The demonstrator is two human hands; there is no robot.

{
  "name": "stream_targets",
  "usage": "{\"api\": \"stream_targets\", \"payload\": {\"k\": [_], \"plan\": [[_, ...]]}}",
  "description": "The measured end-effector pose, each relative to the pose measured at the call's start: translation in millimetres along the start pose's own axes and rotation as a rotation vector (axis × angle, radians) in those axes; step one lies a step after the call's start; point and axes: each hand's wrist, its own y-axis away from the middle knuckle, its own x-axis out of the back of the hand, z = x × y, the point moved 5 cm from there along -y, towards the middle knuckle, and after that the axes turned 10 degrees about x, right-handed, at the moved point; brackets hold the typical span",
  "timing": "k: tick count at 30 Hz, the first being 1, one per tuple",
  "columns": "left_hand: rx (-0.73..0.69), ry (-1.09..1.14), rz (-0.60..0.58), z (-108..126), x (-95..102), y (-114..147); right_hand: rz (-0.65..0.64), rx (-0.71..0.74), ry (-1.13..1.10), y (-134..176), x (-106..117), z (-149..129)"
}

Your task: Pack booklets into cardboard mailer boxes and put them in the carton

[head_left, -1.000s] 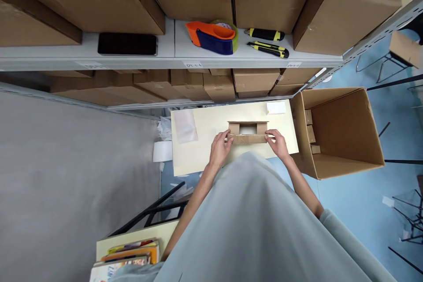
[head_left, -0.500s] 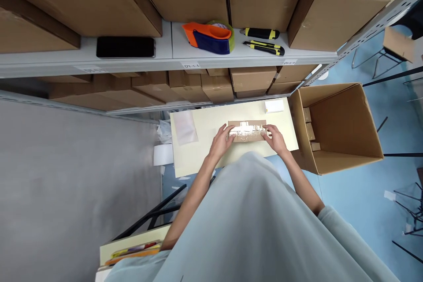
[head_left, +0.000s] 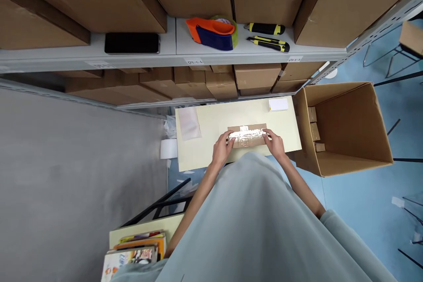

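A small brown cardboard box [head_left: 247, 141] with shiny clear tape along its top is between my hands, over the cream tabletop [head_left: 208, 154]. My left hand [head_left: 222, 147] grips its left end, thumb near the front and fingers at the far side. At the right end, my right hand [head_left: 273, 143] holds the box the same way. A small white box [head_left: 278, 105] lies at the table's far right corner. On the left part of the table is a thin, pale translucent sheet [head_left: 190, 123].
A large open carton [head_left: 350, 128] with several small boxes inside stands right of the table. The shelf above bears an orange-blue tape dispenser [head_left: 214, 33], two utility knives [head_left: 269, 44], a black phone-like slab [head_left: 132, 43] and large cartons. Magazines [head_left: 139, 251] lie lower left.
My hands and the taped box have come slightly nearer my body, both hands keeping their hold. The whole view has shifted a little, showing more of the magazines.
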Motion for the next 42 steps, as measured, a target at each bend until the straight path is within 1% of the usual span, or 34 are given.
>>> {"api": "stream_targets", "payload": {"k": [3, 6, 9, 12, 15, 17, 21, 23, 26, 29, 32, 34, 36, 39, 42], "plan": [[0.016, 0.020, -0.002, -6.2, -5.4, -2.8, -0.015, -0.005, 0.023, -1.2, -2.9, 5.7], [0.036, 0.031, -0.007, -8.0, -6.6, -7.0, -0.032, 0.006, 0.050, -3.3, -2.8, 6.1], [0.056, 0.055, -0.003, -13.4, -2.3, -10.3, -0.044, 0.030, 0.139, -5.6, -7.5, -2.3], [0.090, 0.118, 0.003, -24.2, 3.2, -11.7, -0.040, 0.098, 0.218, -6.7, -16.6, -16.7], [0.115, 0.169, -0.001, -30.4, 2.9, -11.5, -0.039, 0.117, 0.254, -5.2, -20.5, -21.6], [0.108, 0.173, -0.012, -27.8, -2.3, -11.6, -0.030, 0.088, 0.249, -2.3, -17.2, -16.2], [0.058, 0.136, -0.015, -14.0, -18.0, -14.8, 0.006, 0.021, 0.214, 6.4, -5.1, 2.3], [0.039, 0.124, -0.014, -8.4, -25.5, -18.0, 0.019, 0.006, 0.205, 10.6, -0.6, 8.8], [0.031, 0.158, -0.043, -3.2, -36.9, -21.9, 0.048, -0.007, 0.200, 14.9, 6.1, 14.4], [0.031, 0.182, -0.049, 2.6, -46.0, -22.3, 0.064, -0.033, 0.205, 14.2, 13.9, 20.1], [0.042, 0.182, -0.034, 10.5, -50.3, -20.3, 0.068, -0.058, 0.227, 6.8, 21.8, 26.0], [0.062, 0.175, -0.032, 14.6, -49.5, -19.3, 0.068, -0.066, 0.234, -1.4, 25.2, 27.4], [0.079, 0.155, -0.023, 16.0, -44.6, -19.5, 0.049, -0.051, 0.213, -11.4, 24.4, 24.7], [0.098, 0.127, 0.027, 11.5, -30.1, -21.2, -0.014, -0.006, 0.156, -26.4, 15.1, 13.6], [0.120, 0.129, 0.075, 2.2, -14.4, -21.5, -0.067, 0.016, 0.149, -35.7, 3.6, 1.4]]}}
